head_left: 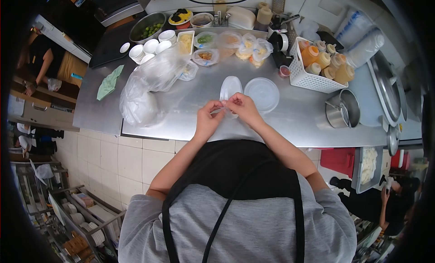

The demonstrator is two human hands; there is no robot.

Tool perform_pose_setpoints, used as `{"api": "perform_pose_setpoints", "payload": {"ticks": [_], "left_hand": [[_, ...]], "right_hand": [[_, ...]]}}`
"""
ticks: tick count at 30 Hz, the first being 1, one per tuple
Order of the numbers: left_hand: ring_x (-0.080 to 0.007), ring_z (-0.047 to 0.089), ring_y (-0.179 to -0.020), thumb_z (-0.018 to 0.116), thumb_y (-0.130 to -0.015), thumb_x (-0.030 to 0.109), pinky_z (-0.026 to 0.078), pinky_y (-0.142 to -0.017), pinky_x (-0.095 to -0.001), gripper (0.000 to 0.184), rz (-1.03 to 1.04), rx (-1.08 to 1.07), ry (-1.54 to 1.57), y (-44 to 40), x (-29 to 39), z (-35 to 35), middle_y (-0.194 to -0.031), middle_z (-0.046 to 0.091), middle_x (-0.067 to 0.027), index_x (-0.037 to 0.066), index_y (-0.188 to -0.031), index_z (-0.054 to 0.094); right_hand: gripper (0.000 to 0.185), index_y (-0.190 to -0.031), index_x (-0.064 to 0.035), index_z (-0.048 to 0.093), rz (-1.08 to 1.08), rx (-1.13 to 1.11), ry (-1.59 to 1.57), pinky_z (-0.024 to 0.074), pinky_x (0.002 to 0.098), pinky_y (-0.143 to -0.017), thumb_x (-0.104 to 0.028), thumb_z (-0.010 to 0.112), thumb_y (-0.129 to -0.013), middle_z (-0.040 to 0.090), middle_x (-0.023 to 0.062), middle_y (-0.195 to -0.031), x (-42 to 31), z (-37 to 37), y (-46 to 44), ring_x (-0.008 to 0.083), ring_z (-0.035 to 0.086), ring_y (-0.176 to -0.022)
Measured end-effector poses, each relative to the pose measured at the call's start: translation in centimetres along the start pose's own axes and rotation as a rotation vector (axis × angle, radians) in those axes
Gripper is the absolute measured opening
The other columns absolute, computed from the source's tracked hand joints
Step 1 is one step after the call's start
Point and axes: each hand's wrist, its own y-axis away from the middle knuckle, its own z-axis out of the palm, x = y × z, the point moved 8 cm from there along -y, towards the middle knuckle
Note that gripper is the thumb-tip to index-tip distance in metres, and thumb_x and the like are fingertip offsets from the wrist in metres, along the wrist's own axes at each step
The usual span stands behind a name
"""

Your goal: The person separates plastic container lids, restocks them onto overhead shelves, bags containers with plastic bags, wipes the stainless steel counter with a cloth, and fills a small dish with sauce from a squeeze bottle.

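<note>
Close together over the front part of the steel counter, my left hand and my right hand are both closed in a pinch, fingertips nearly touching. Something small, pale and thin seems to lie between the fingers, too small to make out. Just beyond them stands a whitish, translucent plastic tub, its lower part covered by my hands. To its right a round translucent lid lies flat on the counter, near my right hand.
Clear plastic bags bulge at left, beside a green cloth. Small white bowls and bagged food line the back. At right are a white basket of sauce bottles and a metal pot. Other people stand at both sides.
</note>
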Motion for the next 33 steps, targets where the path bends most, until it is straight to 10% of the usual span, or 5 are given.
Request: {"api": "perform_pose_setpoints", "payload": {"ticks": [6,15,20,27,33], "left_hand": [[-0.0111,0.058,-0.09,0.06,-0.08,0.001,0.048,-0.072,-0.0241,0.015,-0.007,0.005,0.0,0.1,-1.1,-0.2,-0.091,0.059,-0.0031,0.001,-0.094,0.054],[-0.0113,0.059,-0.078,0.058,-0.081,0.005,0.046,-0.061,-0.0232,0.013,0.022,0.08,-0.015,-0.6,-3.0,-0.6,-0.084,0.062,-0.0075,-0.001,-0.092,0.055],[-0.0108,0.059,-0.076,0.051,-0.086,0.004,0.05,-0.067,-0.0252,0.007,-0.074,0.079,-0.161,-1.4,-3.6,-2.5,-0.082,0.06,-0.0058,-0.002,-0.087,0.054],[-0.0094,0.056,-0.074,0.051,-0.087,0.009,0.05,-0.069,-0.0272,0.006,-0.142,0.186,0.2,-2.0,-4.1,-6.0,-0.081,0.058,-0.0031,0.003,-0.088,0.052],[-0.0091,0.055,-0.074,0.051,-0.087,0.009,0.049,-0.07,-0.0279,0.005,-0.149,0.216,0.24,-1.6,-4.2,-6.2,-0.082,0.057,-0.002,0.004,-0.088,0.051]], "right_hand": [[0.015,-0.084,-0.0029,0.059,0.284,-0.129,-0.296,0.0465,0.0238,-0.064,-0.017,0.062,-0.082,0.06,0.0016,-0.08,1.9,0.5,0.5,0.0088,0.056,-0.072],[0.014,-0.078,-0.0047,0.056,-0.243,0.164,0.319,0.0469,0.0361,-0.064,-0.017,0.06,-0.074,0.061,0.0145,-0.077,-2.5,0.3,1.8,0.0304,0.06,-0.071],[0.006,-0.078,-0.0022,0.057,-0.292,0.197,0.286,0.0463,0.0236,-0.059,0.0,0.059,-0.073,0.06,0.0026,-0.072,-3.7,-2.5,1.5,0.0091,0.056,-0.064],[0.008,-0.076,-0.0014,0.056,-0.226,0.358,0.143,0.0474,0.0256,-0.061,-0.002,0.061,-0.07,0.06,0.0075,-0.07,-7.3,-14.1,2.4,0.0142,0.058,-0.062],[0.014,-0.076,-0.0055,0.052,-0.74,0.434,1.121,0.0438,0.0346,-0.062,-0.004,0.059,-0.064,0.053,0.0072,-0.071,-10.1,-9.1,5.7,0.0239,0.053,-0.067]]}}
